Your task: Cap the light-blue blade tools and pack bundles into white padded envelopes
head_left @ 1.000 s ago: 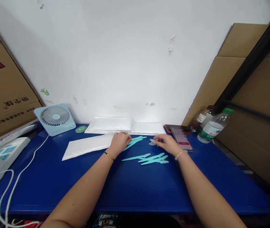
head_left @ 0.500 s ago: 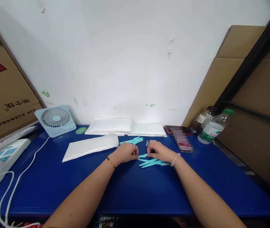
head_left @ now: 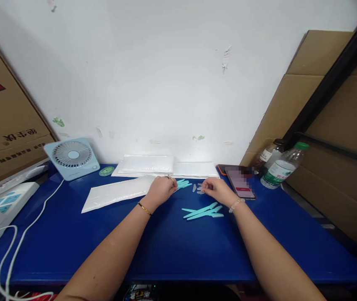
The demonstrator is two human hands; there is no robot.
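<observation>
My left hand [head_left: 162, 190] is closed in a pinch at the near end of the far group of slim turquoise eyebrow razors [head_left: 184, 183], apparently on one of them; its fingers partly cover that group. Over a few small clear blade caps [head_left: 194, 188], my right hand [head_left: 218, 190] pinches with thumb and forefinger at what seems to be another cap. A second, loosely crossed group of turquoise razors [head_left: 205, 212] lies nearer to me on the blue table [head_left: 178, 251], touched by neither hand.
Left of my hands lies a white padded mailer [head_left: 116, 193], with further mailers [head_left: 145, 164] against the wall. A light blue fan [head_left: 73, 156] and a white power strip [head_left: 6, 209] are at the left. A phone [head_left: 240, 184] and bottles [head_left: 279, 170] stand right.
My hands have moved apart and away from me, the left with a razor to the far group, the right to the clear caps. Between them, the razor half a second ago is gone from the middle.
</observation>
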